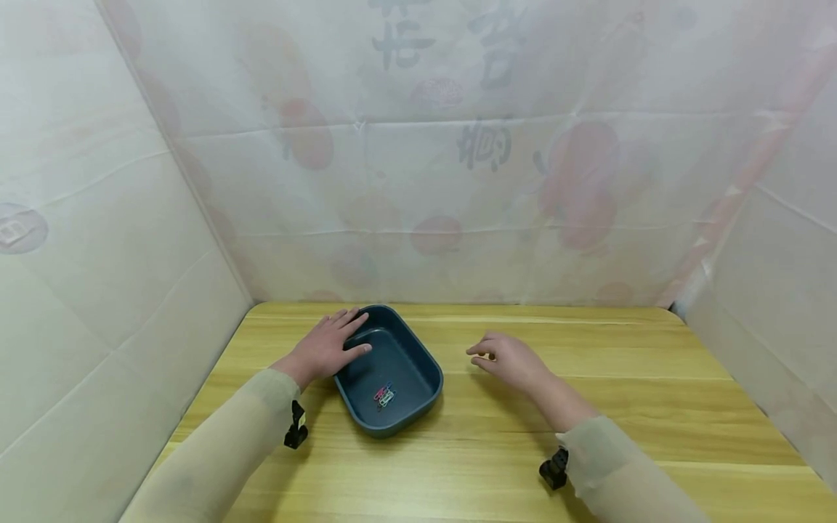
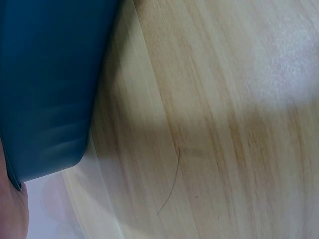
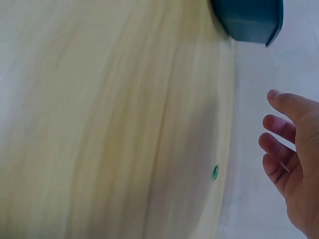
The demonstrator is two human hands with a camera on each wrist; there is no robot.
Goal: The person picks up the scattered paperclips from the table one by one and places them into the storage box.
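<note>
Tray (image 1: 428, 370) rim under left hand (image 1: 327, 347) grip.

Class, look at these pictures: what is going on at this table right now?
A person sits at a wooden table. The left hand rests on the rim of a dark blue tray, which holds a few coloured paper clips. The right hand hovers over the table beside the tray, fingers loosely curled, near a small green thing.
</note>
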